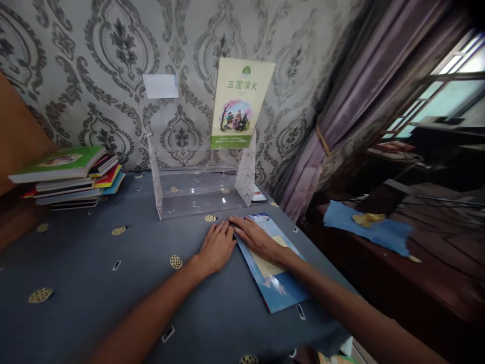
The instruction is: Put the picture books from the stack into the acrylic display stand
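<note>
A blue book lies flat on the grey-blue tablecloth, near the table's right edge. My right hand rests flat on its upper part, fingers spread toward the far corner. My left hand lies palm down on the cloth, touching the book's left edge. Just beyond both hands stands a clear acrylic book holder. A green-and-white book stands upright in the holder's right end, leaning against the wallpapered wall.
A stack of several books sits at the table's back left. A wooden panel rises at the far left. To the right, past the table edge, are purple curtains, a dark wooden surface with a blue cloth, and a window.
</note>
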`<move>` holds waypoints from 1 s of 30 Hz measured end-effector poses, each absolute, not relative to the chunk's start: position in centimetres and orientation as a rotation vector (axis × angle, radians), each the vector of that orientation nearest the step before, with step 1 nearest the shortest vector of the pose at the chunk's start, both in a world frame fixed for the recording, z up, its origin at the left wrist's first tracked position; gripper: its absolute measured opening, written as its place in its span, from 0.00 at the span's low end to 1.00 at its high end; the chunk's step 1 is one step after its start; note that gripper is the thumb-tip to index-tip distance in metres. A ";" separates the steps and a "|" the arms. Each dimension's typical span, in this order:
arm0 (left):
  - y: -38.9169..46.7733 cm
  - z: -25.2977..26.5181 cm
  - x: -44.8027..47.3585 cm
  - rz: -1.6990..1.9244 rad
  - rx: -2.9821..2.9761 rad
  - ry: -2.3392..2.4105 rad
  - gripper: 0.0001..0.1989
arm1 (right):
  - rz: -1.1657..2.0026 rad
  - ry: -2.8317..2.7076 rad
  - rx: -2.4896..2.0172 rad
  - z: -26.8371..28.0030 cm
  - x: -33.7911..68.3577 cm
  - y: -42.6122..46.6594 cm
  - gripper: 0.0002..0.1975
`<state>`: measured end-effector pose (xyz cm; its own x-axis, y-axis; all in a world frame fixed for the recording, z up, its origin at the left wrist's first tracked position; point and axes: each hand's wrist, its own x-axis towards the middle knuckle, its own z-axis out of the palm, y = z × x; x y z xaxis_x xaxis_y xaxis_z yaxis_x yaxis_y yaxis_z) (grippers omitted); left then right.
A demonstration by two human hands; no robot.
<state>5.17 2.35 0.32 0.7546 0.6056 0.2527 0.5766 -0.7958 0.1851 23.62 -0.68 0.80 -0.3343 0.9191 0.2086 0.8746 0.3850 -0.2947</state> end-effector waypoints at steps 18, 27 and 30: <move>2.5 0.0 5.2 0.433 2.936 0.868 0.21 | 0.153 -2.258 -1.673 0.8 29.7 -2.2 0.26; 2.8 -0.3 5.2 0.358 2.938 0.889 0.22 | 0.135 -2.044 -1.637 -1.4 36.6 -2.9 0.26; 2.8 -0.4 5.1 0.388 2.924 0.876 0.22 | 0.152 -2.034 -1.627 -1.5 36.8 -3.1 0.26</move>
<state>5.11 2.79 -0.40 0.8063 0.5487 0.2208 0.5326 -0.8359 0.1325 36.79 -3.08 -1.53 -0.1377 0.9345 0.3283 0.8753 0.2699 -0.4012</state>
